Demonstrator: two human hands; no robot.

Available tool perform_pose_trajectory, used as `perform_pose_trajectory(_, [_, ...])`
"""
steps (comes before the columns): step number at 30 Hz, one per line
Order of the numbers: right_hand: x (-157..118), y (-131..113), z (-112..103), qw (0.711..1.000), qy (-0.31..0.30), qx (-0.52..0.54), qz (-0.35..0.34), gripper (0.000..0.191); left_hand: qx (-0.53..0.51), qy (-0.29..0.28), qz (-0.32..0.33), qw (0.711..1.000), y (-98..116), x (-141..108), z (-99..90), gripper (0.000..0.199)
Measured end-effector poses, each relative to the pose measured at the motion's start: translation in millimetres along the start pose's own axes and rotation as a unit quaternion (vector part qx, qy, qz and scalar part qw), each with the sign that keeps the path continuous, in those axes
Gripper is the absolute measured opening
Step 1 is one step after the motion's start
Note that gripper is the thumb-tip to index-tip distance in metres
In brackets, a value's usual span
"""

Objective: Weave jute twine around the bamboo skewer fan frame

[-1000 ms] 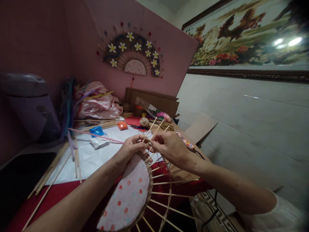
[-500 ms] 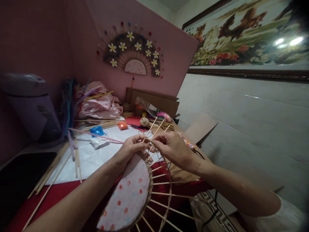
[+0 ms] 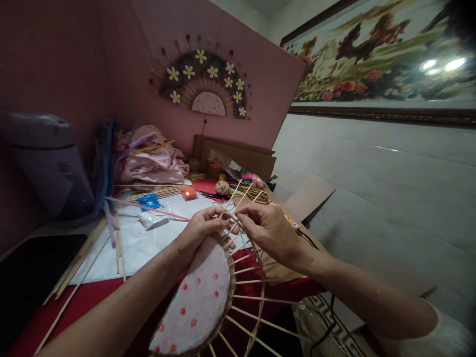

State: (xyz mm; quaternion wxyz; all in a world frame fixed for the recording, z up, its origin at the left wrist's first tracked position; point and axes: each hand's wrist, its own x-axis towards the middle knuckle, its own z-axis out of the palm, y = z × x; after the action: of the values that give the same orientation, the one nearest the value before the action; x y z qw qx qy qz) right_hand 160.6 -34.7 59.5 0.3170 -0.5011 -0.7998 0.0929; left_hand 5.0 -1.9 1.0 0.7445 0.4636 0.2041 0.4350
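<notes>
A half-round panel [image 3: 197,297] with a red flower print and a twine edge lies tilted below my hands, thin wooden sticks [image 3: 256,299] fanning out from it. Twine links the sticks partway along in an arc. My left hand [image 3: 208,225] is closed round the upper sticks at the panel's top end. Beside it, my right hand [image 3: 266,225] pinches the twine [image 3: 238,225] at those same sticks; its thumb and forefinger are together. The exact path of the twine between the fingers is too small to tell.
A finished-looking fan with white flowers [image 3: 212,72] hangs on the pink board. Behind my hands lie a twine ball [image 3: 222,188], an orange packet [image 3: 189,193] and a blue packet [image 3: 149,201]. Loose sticks [image 3: 80,258] lie at left; cardboard [image 3: 308,198] leans at right.
My right hand has shifted slightly, its fingers still at the twine. The left hand and the panel have hardly moved.
</notes>
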Motion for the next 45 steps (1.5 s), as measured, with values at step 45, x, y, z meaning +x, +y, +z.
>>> perform_pose_trajectory(45, [-17,18,-64,0.877,0.465,0.107,-0.055,0.021,0.007,0.021,0.003,1.0,2,1,-0.2,0.018])
